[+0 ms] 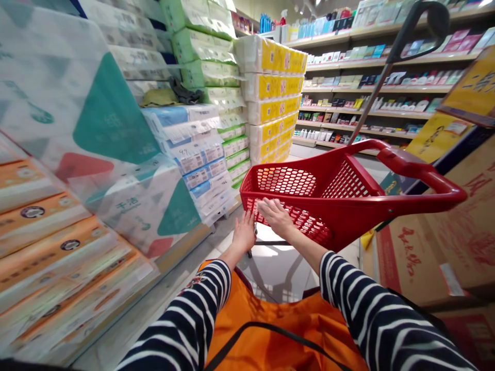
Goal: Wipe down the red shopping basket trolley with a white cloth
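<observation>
A red plastic shopping cart with perforated sides stands before me, its handle toward the right. At the cart's left end, my left hand rests by the lower corner, fingers extended and apart. My right hand lies against the near side of the basket, palm down with its fingers stretched out. Neither hand is wrapped around anything. No goods show inside the visible part of the basket.
Wrapped tissue packs are stacked at the left, with yellow-and-white packs behind the cart. Cardboard boxes stand close on the right. Long shelves of small products line the back. A dark-handled pole leans behind the cart.
</observation>
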`<state>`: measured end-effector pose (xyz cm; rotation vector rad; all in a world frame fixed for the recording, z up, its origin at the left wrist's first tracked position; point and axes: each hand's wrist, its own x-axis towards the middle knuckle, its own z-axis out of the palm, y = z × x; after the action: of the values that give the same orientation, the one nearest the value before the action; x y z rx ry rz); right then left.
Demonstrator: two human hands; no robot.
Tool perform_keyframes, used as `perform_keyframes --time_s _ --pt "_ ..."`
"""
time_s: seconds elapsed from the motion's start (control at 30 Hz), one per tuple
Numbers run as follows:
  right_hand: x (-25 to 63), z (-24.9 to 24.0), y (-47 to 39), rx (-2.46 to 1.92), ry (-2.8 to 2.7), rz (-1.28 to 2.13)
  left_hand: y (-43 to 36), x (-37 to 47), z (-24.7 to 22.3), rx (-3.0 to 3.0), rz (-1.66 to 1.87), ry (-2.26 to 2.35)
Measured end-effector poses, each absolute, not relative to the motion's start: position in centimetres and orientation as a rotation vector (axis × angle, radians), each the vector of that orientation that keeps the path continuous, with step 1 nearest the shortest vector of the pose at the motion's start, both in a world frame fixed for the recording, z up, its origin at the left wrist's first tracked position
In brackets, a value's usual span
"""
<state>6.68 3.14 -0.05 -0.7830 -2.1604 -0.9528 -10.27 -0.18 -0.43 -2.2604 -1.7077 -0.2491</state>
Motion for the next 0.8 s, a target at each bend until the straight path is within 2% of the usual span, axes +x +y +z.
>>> perform_keyframes --time_s 0.07,0.13,0.37,0.43,0.63,0.7,0.8 --pt "5.3 2.2 3.9 -0.786 -2.115 -0.945 0.0 -10.5 0.2 -2.251 -0.248 -1.735" --pt "4.2 2.5 5.0 -0.778 -2.148 -0.926 0.1 -10.9 0.5 -2.241 -0.260 -1.745" --pt "3.0 -4.7 6.5 -0.969 -2.430 -0.766 0.2 -12.8 -0.7 -2.247 -0.229 -1.757" --pt "3.0 -4.0 6.1 -0.915 -2.419 -0.786 0.3 -13.1 -0.5 -2.240 -0.219 -1.767" --pt "2.5 2.9 5.9 -0.795 -2.178 -0.925 0.5 -12.3 0.7 -2.200 -0.236 -1.764" --pt "3.0 2.4 6.2 -0.806 -2.202 -0.937 0.5 -12.0 0.7 -2.203 -0.246 -1.733" --pt "4.7 -1.1 6.2 -0.870 -2.332 -0.919 0.3 -11.7 0.5 -2.218 -0.255 -1.688"
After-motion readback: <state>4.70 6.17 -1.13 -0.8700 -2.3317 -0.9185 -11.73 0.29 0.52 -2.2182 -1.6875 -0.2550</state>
